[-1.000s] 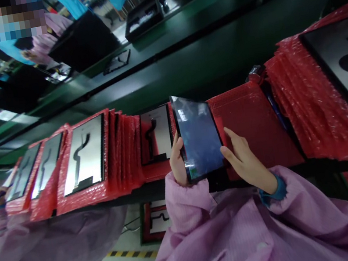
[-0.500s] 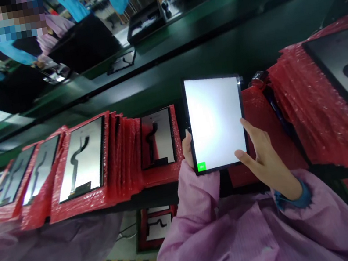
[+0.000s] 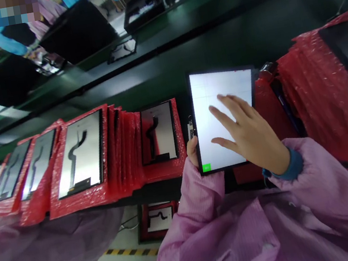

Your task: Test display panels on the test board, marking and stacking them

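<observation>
Two bare hands work on one lit panel (image 3: 220, 85). The left hand (image 3: 192, 152) grips its lower-left edge with the thumb on the front bezel, holding it up above the near edge of the dark green bench (image 3: 157, 73). The screen glows white and faces the camera, with a small green square (image 3: 206, 168) in its bottom-left corner.

The right hand (image 3: 250, 135) is held wide, fingers spread, and grips nothing. It lies across the middle and right part of the screen, but I cannot tell whether the fingertips touch the glass.

Just left of the panel is a row of red bubble-wrap sleeves (image 3: 123, 148). An unlit panel (image 3: 158, 131) rests on the nearest one, its dark flex cable showing. A larger one (image 3: 82, 152) lies further left.

To the right, a thick red stack (image 3: 319, 101) rises beside the lit panel.

A co-worker's pink sleeve (image 3: 30, 252) fills the lower left.
</observation>
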### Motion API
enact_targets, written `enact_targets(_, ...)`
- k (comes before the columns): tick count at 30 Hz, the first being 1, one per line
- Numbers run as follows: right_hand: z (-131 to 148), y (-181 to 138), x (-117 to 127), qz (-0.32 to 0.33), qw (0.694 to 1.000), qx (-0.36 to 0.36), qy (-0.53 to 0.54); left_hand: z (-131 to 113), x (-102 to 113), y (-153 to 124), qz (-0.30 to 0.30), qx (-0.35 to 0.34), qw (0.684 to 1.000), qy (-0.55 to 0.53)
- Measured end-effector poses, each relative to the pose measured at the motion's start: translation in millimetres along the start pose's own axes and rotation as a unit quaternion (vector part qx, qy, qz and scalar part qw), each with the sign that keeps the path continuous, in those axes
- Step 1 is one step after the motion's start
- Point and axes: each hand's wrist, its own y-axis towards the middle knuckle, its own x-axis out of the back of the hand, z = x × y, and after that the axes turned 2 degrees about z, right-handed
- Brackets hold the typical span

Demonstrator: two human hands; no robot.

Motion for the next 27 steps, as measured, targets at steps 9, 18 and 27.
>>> enact_targets(9, 8.0, -25.8, 3.4, -0.078, 0.996, 0.038, -0.007, -2.6, -4.4, -3.0, -0.044, 0.015, 0.999, 0.000)
enact_targets(18, -5.7, -20.3, 97.8, -0.058, 0.996, -0.063, 0.008, -5.8, 0.7, -2.1, -0.029, 0.015, 0.999, -0.012)
enact_targets(27, -72.0, 53.3, 76.9, 0.111, 0.953, -0.269, -0.083, -5.4, 1.6, -2.3, -0.023, 0.016, 0.999, -0.027)
